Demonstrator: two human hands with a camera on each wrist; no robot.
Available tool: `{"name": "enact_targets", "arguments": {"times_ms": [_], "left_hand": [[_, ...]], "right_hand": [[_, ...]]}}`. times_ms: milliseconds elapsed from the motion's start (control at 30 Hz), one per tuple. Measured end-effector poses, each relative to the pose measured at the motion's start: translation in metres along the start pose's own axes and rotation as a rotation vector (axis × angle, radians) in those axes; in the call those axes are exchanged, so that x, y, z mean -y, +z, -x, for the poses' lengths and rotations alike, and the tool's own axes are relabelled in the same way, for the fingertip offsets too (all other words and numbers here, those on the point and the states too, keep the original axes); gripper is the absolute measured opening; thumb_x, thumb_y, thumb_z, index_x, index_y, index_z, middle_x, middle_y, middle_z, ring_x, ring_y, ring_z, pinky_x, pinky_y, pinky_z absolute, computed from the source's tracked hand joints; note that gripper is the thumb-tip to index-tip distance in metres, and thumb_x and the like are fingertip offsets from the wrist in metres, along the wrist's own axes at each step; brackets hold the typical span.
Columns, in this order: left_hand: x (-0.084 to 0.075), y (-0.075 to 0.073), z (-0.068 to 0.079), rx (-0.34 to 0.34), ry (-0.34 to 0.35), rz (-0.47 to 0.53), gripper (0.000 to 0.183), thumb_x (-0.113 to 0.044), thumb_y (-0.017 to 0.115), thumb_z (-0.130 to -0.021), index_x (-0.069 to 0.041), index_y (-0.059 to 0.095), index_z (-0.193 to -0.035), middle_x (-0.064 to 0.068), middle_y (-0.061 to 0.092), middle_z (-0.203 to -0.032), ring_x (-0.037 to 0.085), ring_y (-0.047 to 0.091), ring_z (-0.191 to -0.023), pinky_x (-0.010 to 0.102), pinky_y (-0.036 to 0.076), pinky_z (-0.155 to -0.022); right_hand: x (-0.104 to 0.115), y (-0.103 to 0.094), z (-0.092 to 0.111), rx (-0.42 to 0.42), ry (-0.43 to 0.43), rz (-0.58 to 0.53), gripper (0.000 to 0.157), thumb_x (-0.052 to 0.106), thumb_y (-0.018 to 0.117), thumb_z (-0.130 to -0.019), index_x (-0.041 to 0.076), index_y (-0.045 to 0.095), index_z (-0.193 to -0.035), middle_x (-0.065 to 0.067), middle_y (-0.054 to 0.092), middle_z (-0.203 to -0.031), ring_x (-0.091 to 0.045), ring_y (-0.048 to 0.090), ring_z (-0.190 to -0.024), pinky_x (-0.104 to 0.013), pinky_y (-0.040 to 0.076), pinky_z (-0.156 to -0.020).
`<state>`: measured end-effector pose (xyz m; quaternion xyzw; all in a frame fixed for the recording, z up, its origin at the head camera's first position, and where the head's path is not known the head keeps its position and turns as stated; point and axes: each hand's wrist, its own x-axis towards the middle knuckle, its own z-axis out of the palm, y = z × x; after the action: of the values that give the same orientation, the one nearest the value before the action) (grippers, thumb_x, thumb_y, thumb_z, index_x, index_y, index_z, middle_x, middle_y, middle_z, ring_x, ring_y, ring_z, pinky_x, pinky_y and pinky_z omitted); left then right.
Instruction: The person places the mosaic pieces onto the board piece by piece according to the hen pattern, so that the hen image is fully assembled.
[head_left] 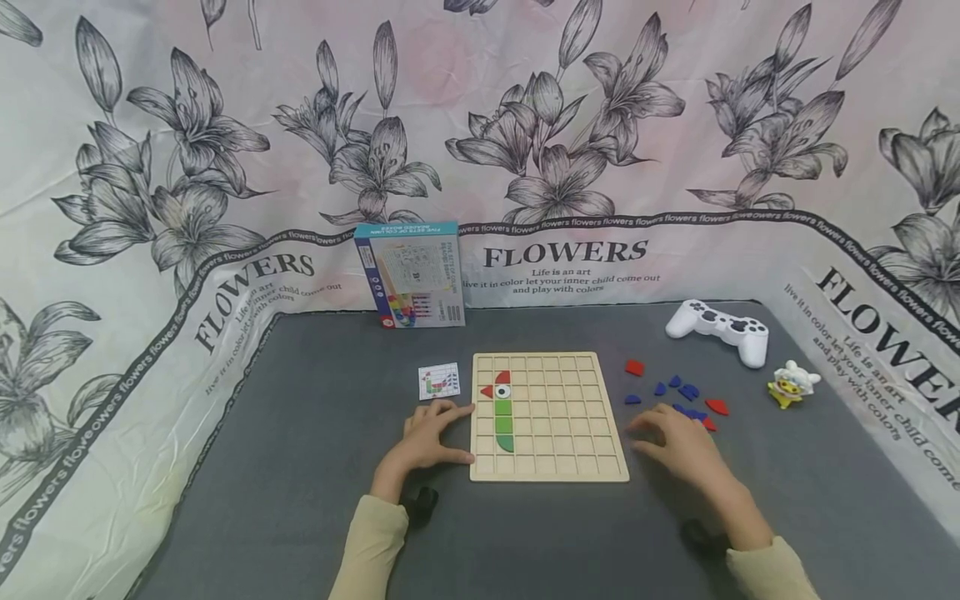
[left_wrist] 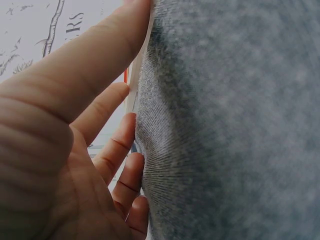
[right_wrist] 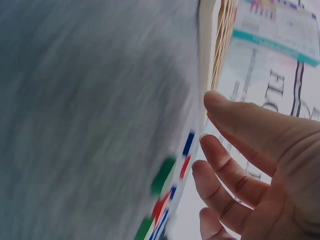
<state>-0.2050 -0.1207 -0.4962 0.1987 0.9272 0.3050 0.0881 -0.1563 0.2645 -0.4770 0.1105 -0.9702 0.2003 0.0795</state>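
A wooden grid board [head_left: 562, 417] lies on the grey cloth. In its left part stand a red quarter piece [head_left: 503, 377], a small red triangle [head_left: 487, 391], a round eye piece [head_left: 502, 392], green squares [head_left: 503, 423] and a green rounded piece [head_left: 506, 443]. My left hand [head_left: 426, 437] touches the board's left edge with thumb and fingertips spread. Just off the right edge, my right hand [head_left: 678, 442] hovers with fingers loosely bent and nothing between them. Red and blue pieces [head_left: 688, 391] lie scattered beyond it; the right wrist view also shows green pieces [right_wrist: 163, 175].
A pattern card [head_left: 438, 381] lies left of the board. Behind it, a printed box [head_left: 412, 279] stands against the flowered cloth backdrop [head_left: 562, 183]. At the right are a white game controller [head_left: 717, 329] and a small yellow-and-white figurine [head_left: 791, 385].
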Motion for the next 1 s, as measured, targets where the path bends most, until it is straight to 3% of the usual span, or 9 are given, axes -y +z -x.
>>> {"name": "enact_targets", "arguments": {"times_ms": [100, 400, 667, 1000], "left_hand": [[-0.001, 0.000, 0.000, 0.008, -0.018, -0.012, 0.079, -0.041, 0.080, -0.068, -0.022, 0.047, -0.138, 0.007, 0.042, -0.128, 0.029, 0.034, -0.111, 0.055, 0.023, -0.095], [-0.004, -0.002, 0.001, -0.001, -0.017, 0.014, 0.079, -0.040, 0.080, -0.068, -0.021, 0.048, -0.137, 0.008, 0.043, -0.129, 0.030, 0.034, -0.111, 0.055, 0.023, -0.095], [-0.001, 0.000, 0.000, 0.000, -0.021, 0.002, 0.079, -0.041, 0.080, -0.068, -0.022, 0.047, -0.137, 0.007, 0.043, -0.129, 0.030, 0.034, -0.112, 0.055, 0.024, -0.095], [0.000, 0.001, -0.002, 0.005, -0.029, 0.002, 0.078, -0.043, 0.079, -0.068, -0.027, 0.047, -0.137, 0.006, 0.042, -0.131, 0.029, 0.033, -0.112, 0.055, 0.023, -0.096]], "right_hand": [[-0.012, -0.007, 0.006, -0.015, 0.017, 0.021, 0.021, 0.017, 0.078, -0.072, 0.015, 0.070, -0.091, 0.000, 0.061, -0.087, -0.021, 0.059, -0.078, -0.041, 0.039, -0.067], [-0.039, -0.028, 0.022, 0.011, 0.108, 0.050, 0.022, 0.019, 0.077, -0.073, 0.014, 0.070, -0.093, -0.003, 0.058, -0.086, -0.014, 0.050, -0.068, -0.037, 0.033, -0.059], [-0.055, -0.034, 0.027, 0.096, 0.156, 0.068, 0.030, 0.018, 0.075, -0.074, 0.006, 0.068, -0.101, -0.015, 0.060, -0.098, -0.038, 0.057, -0.090, -0.055, 0.037, -0.069], [-0.057, -0.031, 0.026, 0.105, 0.177, 0.061, 0.030, 0.019, 0.075, -0.074, 0.005, 0.068, -0.100, -0.011, 0.062, -0.092, -0.029, 0.059, -0.079, -0.049, 0.040, -0.065]]}}
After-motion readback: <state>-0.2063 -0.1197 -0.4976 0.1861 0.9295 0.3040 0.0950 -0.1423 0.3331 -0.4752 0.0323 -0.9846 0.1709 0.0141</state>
